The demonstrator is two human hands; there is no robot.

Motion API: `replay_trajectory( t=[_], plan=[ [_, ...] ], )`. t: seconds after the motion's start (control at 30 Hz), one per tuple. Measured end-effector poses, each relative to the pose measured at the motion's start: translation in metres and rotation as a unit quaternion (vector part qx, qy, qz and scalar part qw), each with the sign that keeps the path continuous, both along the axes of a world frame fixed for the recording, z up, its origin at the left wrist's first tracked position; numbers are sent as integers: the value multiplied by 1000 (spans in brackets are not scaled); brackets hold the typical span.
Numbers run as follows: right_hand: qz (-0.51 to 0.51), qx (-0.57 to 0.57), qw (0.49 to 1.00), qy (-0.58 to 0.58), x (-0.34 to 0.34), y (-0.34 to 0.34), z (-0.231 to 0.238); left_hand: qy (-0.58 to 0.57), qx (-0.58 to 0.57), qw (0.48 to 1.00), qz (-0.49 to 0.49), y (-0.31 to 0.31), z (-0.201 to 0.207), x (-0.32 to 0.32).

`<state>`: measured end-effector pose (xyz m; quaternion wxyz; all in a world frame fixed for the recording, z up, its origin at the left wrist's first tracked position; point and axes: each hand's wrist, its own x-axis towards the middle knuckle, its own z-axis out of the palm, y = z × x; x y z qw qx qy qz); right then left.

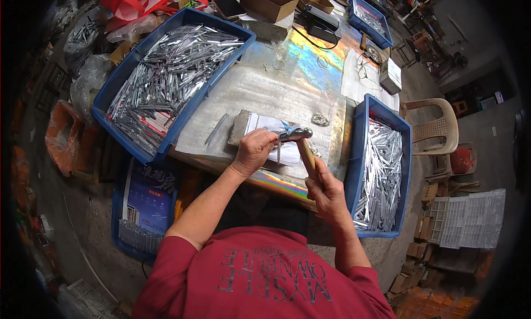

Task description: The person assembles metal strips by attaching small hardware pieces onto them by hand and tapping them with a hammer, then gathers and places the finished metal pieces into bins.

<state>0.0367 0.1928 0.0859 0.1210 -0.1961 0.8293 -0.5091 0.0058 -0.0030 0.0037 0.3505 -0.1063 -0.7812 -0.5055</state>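
Note:
My right hand [327, 190] is wrapped round the wooden handle of a hammer [307, 157]. The steel head hangs over a stone block [239, 130] topped with white paper [260, 122]. Beside the head, my left hand [256, 151] is closed in a pinch on a thin metal piece [279, 152], partly hidden by the fingers and hammer. A few thin metal strips [217, 130] lie on the sheet left of the block. To its right sits a small heap of shiny metal bits [319, 119].
Blue trays of metal strips flank the work: a large tray [206, 93] at left and a narrower tray [407, 169] at right. Toward the back are a phone [228, 6], an open cardboard box [269, 2] and glasses [362, 70]. A plastic chair [437, 122] stands at right.

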Motion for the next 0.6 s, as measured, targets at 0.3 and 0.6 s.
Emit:
replay_trajectory(
  t=[0.3,0.6],
  plan=[
    [-41,49,959,276,-2,-9,50,-4,6,1000,3,0,-2,2],
    [-32,97,937,334,-5,-6,85,1,-9,1000,11,-1,-1,3]
  ],
)
